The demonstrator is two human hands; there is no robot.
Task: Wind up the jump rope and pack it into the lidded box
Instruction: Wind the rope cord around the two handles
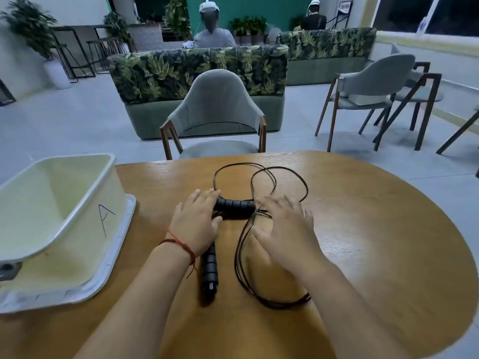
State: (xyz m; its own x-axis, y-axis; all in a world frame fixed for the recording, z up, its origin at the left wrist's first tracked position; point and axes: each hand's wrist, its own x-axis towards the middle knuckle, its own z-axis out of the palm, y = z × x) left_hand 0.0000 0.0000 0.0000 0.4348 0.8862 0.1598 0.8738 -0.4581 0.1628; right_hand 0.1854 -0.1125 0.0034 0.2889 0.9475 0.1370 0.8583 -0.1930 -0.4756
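Note:
The jump rope lies loose on the wooden table (375, 229). One black ribbed handle (234, 204) lies crosswise. The second handle (209, 270) points toward me. The thin dark cord (260, 174) runs in wide loops behind the handles and in a long loop (259, 299) near me. My left hand (197, 221) rests flat where the two handles meet, fingers stretched out over the crosswise handle's left end. My right hand (285, 226) hovers with spread fingers over the cord, just right of that handle. The pale box (77, 218), marked "A", stands open at the left on its white lid (114, 268).
A grey chair (215, 107) faces me across the table. Behind it stand leaf-patterned sofas (197, 71), and more chairs (375, 84) are at the right. Two people sit with their backs turned in the far background. The table's rounded edge curves away on the right.

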